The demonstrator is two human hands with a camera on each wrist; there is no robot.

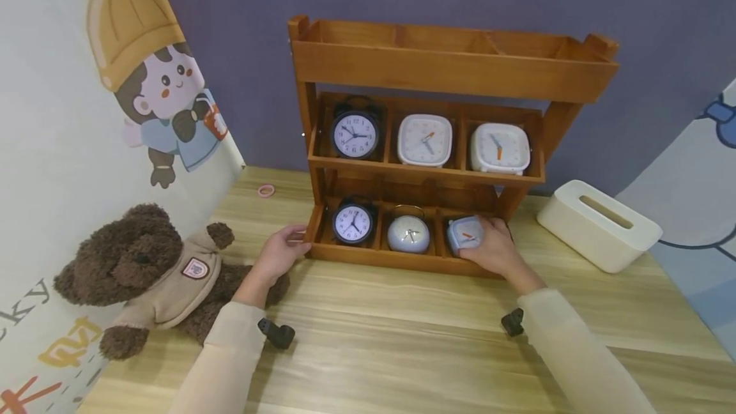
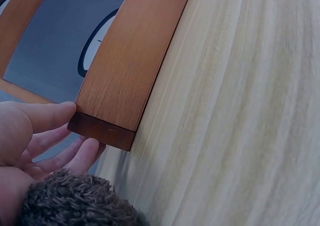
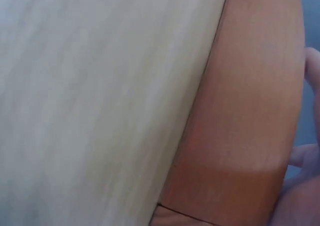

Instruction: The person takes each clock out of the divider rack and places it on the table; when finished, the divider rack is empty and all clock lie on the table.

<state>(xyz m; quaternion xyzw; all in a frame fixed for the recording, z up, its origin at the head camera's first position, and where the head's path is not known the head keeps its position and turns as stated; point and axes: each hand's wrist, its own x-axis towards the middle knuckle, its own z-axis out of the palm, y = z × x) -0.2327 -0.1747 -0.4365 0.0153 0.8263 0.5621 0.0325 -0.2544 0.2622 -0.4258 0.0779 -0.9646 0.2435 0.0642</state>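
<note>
A brown wooden rack [image 1: 454, 75] with three tiers stands against the wall. My right hand [image 1: 496, 246] grips a light blue square clock [image 1: 463, 234] in the bottom tier's right compartment; the clock sits tilted and partly covered. At the rack's lower left corner, my left hand [image 1: 283, 251] touches the side, fingertips against the front board's end [image 2: 102, 131]. Beside the gripped clock is a round silvery-white clock [image 1: 408, 235], then a black twin-bell clock [image 1: 352, 223]. The middle tier holds another black clock [image 1: 355, 135] and two white square clocks [image 1: 425, 140]. The right wrist view hides the held clock.
A brown teddy bear [image 1: 172, 273] in a beige sweater lies left, close to my left forearm. A cream tissue box [image 1: 592, 229] stands right of the rack. Behind the bear lies a small pink ring [image 1: 266, 191]. Wood-grain tabletop [image 1: 391, 337] spreads in front.
</note>
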